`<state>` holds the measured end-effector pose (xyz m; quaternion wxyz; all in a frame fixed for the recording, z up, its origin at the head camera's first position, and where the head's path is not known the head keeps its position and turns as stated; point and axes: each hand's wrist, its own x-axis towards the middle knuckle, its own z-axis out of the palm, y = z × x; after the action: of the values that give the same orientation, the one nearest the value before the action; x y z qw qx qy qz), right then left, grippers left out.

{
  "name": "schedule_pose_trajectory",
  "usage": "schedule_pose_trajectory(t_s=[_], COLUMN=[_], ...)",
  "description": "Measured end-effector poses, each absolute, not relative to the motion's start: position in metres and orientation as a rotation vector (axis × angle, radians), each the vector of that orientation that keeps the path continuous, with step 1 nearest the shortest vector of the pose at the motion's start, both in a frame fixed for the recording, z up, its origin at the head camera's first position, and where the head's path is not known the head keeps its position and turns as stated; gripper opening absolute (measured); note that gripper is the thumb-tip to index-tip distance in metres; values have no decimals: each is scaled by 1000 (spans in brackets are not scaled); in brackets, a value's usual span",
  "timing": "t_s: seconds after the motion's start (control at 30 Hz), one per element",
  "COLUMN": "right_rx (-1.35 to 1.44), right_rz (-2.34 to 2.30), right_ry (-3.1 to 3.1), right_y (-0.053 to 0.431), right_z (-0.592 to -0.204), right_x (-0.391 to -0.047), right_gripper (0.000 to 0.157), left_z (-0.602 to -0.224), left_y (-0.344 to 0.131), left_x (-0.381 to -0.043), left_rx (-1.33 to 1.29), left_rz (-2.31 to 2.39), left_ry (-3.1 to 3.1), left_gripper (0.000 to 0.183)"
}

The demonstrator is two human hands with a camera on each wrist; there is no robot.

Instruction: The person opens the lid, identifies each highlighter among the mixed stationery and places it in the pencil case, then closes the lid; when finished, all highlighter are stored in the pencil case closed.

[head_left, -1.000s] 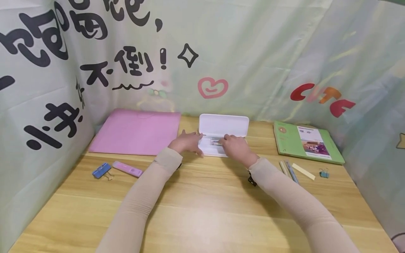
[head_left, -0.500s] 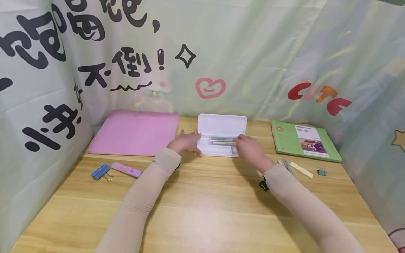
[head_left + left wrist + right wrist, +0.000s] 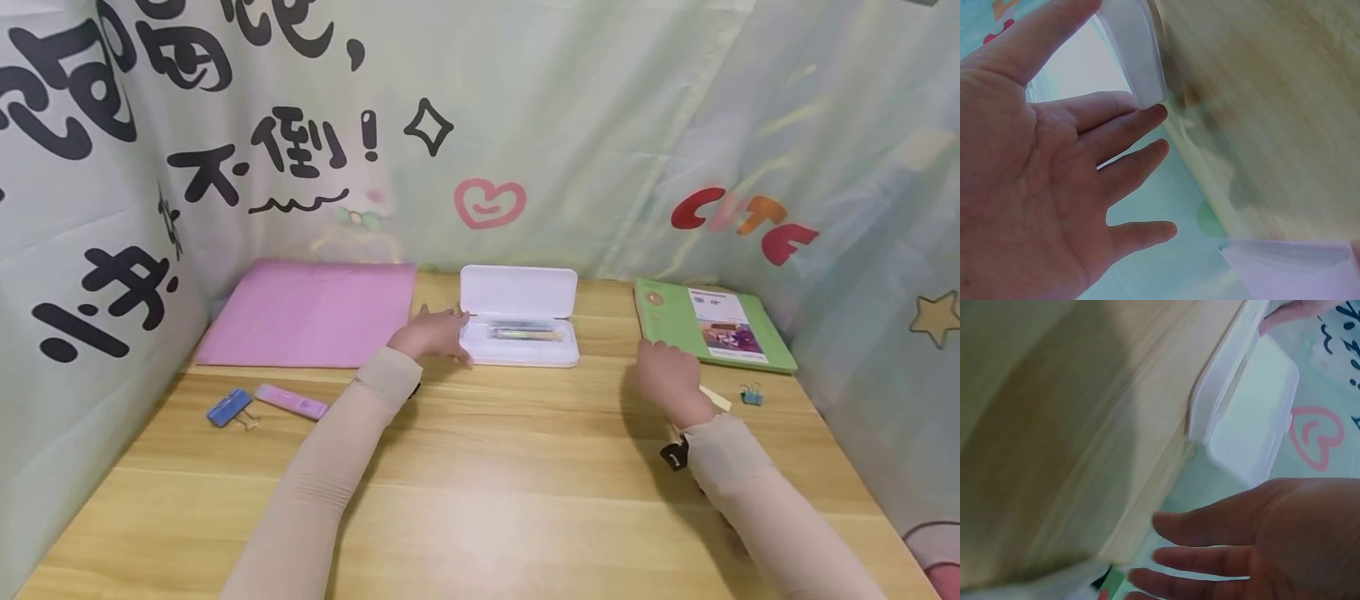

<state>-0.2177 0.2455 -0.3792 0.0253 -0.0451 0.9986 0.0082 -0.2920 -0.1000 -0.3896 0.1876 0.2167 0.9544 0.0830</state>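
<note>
A white pencil case [image 3: 517, 357] stands on the table with its lid [image 3: 518, 292] raised. Inside lies a clear packet of thin sticks [image 3: 525, 332]. My left hand [image 3: 435, 333] touches the case's left end, thumb and fingers spread to either side of it; the left wrist view shows the fingers nearly straight against the white edge [image 3: 1141, 56]. My right hand [image 3: 669, 382] hovers to the right, in front of the green book [image 3: 671, 321]. Its fingers [image 3: 1185, 561] extend loosely with nothing between them. It hides the pens there and part of a cream strip [image 3: 717, 399].
A pink folder [image 3: 322, 312] lies at the back left. Before it are a blue binder clip [image 3: 229, 408] and a pink-purple stick-shaped item [image 3: 291, 402]. A small teal binder clip [image 3: 751, 395] sits at the right. Printed cloth [image 3: 600, 125] walls the table's back and sides.
My right hand has left the pencil case and moved right to the pens beside the green book. The packet is left lying in the case. My left hand stays at the case's left end.
</note>
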Motion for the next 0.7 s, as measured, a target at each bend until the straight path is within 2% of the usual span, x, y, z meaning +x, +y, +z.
schedule_pose_trajectory(t_s=[0.2,0.37,0.57,0.7], right_rx=[-35,-78,-135,-217], right_rz=[-10,50,17,26], right_ry=[3013,3046,3059,3093], right_y=[256,262,263,257], right_z=[-377,-385,-391,-390], right_x=[-212,-210,-208,-209], right_gripper=[23,29,17,14], left_z=[-385,-381,-382,-385], left_y=[-102,-101,-100,-99], left_x=[-292,-291,-291,-290], left_rx=[599,591,590,592], left_rz=[237,245,243,255], left_ry=[2680,2671,2665,2661], left_gripper=[97,96,96,96])
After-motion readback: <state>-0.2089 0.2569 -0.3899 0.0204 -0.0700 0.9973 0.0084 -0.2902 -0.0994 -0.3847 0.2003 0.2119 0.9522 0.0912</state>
